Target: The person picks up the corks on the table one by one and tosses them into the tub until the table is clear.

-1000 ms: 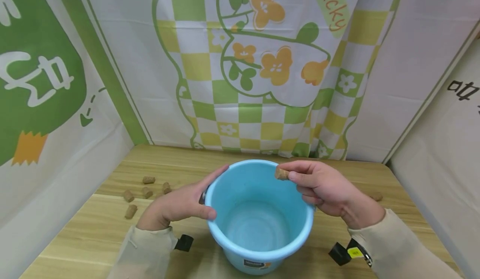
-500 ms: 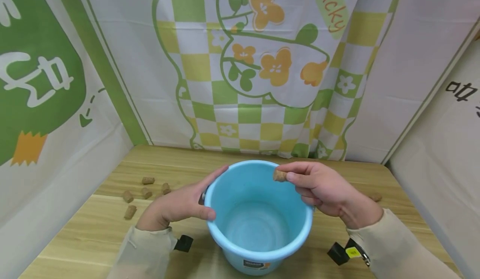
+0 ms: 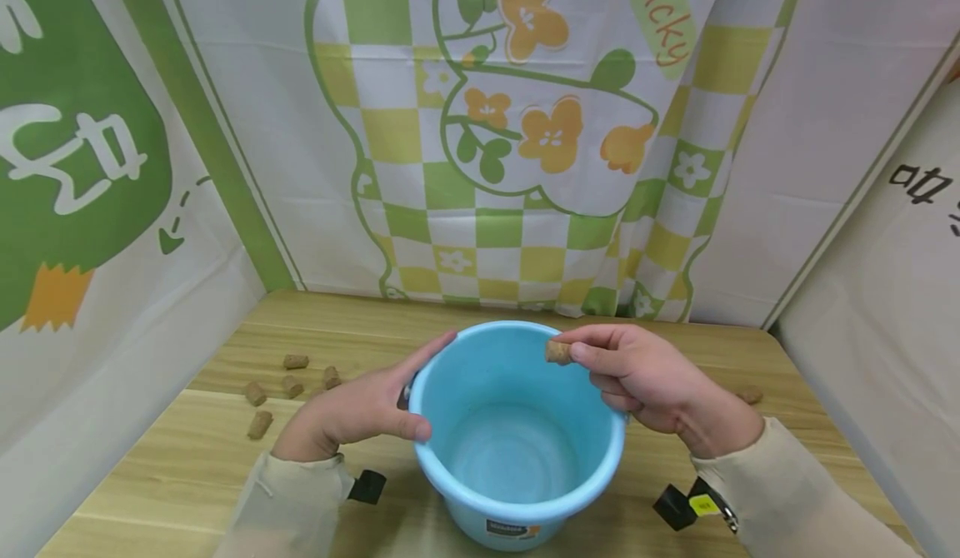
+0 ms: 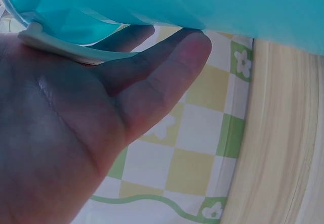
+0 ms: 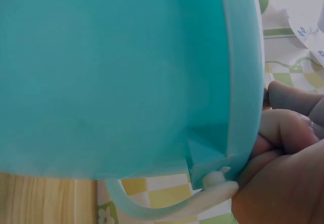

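A light blue plastic bucket stands upright in the middle of the wooden table. My left hand holds its left rim, thumb over the edge and fingers along the outer wall; in the left wrist view these fingers reach past the bucket's pale handle. Between thumb and forefinger, my right hand pinches a cork over the bucket's far right rim. The lower fingers of that hand lie against the rim. No cork shows on the bucket floor. The right wrist view mostly hides the pinched cork behind the wall.
Several corks lie scattered on the table to the left of the bucket. Another cork lies at the right, partly behind my right wrist. A patterned cloth hangs at the table's back edge, with fabric walls on both sides.
My right hand has shifted very slightly left and down with the cork still pinched. The left hand and the bucket look practically unmoved.
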Demonstrator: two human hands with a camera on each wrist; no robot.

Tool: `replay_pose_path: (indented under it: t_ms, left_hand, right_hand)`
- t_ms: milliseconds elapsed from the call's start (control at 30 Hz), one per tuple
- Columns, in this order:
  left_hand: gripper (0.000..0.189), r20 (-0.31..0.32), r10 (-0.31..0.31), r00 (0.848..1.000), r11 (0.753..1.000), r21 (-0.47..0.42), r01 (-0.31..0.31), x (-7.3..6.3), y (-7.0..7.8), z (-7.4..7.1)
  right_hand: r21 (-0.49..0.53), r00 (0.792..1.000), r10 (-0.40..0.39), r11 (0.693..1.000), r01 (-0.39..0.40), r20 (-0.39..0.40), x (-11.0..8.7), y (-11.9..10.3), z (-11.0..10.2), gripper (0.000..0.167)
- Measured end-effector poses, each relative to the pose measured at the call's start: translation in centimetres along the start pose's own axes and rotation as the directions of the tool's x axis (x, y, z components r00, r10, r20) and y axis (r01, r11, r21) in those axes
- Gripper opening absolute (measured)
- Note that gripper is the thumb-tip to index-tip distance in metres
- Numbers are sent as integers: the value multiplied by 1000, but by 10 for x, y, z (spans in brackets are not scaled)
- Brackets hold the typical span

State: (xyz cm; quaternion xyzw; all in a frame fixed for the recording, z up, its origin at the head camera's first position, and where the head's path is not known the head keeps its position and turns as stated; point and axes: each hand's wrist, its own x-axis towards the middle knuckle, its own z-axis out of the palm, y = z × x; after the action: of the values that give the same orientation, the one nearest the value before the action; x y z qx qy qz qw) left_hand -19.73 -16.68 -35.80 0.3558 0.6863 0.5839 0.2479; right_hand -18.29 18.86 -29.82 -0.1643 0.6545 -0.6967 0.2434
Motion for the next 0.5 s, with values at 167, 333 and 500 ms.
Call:
replay_pose_path:
  t_ms: [167,333,500]
  left_hand:
    - [115,-2,8,1000,1000,-1,-8,0,0,0]
    - [114,-2,10,1000,1000,-2,-10,0,-1,0]
    - [113,-1,15,1000,1000,-11,-15,1,-1,0]
  right_hand:
    - [-11,1000,-7,1000,7,6,0,0,0,35]
    - [-25,1000,-11,1000,11,8,0,0,0,35]
    - [-35,1000,-15,999,15,10,1,0,0,34]
